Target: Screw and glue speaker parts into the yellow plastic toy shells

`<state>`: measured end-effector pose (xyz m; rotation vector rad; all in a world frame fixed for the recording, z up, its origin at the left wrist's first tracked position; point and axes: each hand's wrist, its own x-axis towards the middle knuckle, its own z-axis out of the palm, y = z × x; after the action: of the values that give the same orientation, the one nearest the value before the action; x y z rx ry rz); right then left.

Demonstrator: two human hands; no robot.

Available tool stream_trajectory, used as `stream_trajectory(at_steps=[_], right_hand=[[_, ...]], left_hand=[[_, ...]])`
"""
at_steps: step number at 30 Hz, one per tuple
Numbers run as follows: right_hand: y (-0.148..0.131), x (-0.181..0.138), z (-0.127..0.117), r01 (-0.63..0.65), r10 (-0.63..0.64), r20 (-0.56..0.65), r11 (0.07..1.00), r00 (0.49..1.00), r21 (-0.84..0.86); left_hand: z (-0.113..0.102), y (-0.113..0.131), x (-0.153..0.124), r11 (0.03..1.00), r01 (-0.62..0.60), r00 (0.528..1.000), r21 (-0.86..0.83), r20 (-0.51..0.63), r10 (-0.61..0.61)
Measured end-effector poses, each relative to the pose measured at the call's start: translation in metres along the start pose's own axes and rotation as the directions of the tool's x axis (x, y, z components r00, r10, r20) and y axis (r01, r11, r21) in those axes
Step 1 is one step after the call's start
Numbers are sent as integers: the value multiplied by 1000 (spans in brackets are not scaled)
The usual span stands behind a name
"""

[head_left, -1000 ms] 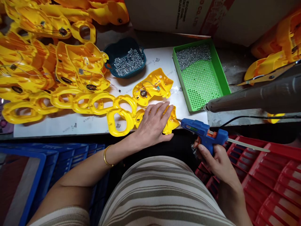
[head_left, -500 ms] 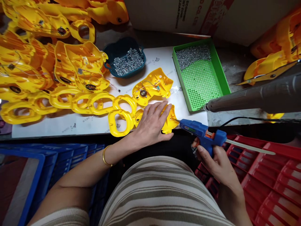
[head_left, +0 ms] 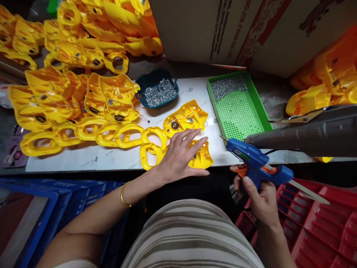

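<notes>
My left hand (head_left: 180,154) lies flat, fingers spread, on a yellow plastic toy shell (head_left: 201,156) at the front edge of the white work board (head_left: 92,160). My right hand (head_left: 258,191) grips a blue hot-glue gun (head_left: 255,162) by its handle, with an orange trigger and a glue stick poking out behind. Its nozzle points left, a little to the right of the shell and raised above it. A second yellow shell (head_left: 185,118) with a speaker and wires lies just behind my left hand.
A large heap of yellow shells (head_left: 75,96) fills the left. A dark teal bowl of screws (head_left: 158,91) and a green tray of screws (head_left: 237,104) stand behind. A grey power screwdriver (head_left: 306,136) hangs at right. Blue crates (head_left: 33,201) and red crates (head_left: 320,227) sit below the bench edge.
The glue gun has drawn away from the shell's edge to the right and tilted up. The head view shifted, so everything sits lower. My left hand stays on the shell.
</notes>
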<state>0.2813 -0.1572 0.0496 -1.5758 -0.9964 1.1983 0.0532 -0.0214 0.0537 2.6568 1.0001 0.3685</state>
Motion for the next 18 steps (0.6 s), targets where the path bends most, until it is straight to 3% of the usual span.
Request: stream_trajectory(at_steps=[3,5,10,18], right_hand=[[2,14,7,43,-45,-19,993,999,-109],[2,23,13,68,-70,-8,989,998,-130],[-6,38,24,106,-115,-39,976,993,-191],[-2,53,29,44,-57,-45,968,997,-247]], left_hand=[[-6,-20,23,994,106,984,24,-148,-101],[-6,-34,44,985,170,973,25,-164,-164],[4,-55,81,980,193,981,37,17,-194],[-2,-56,77,1000,15,994,-4,106,-14]])
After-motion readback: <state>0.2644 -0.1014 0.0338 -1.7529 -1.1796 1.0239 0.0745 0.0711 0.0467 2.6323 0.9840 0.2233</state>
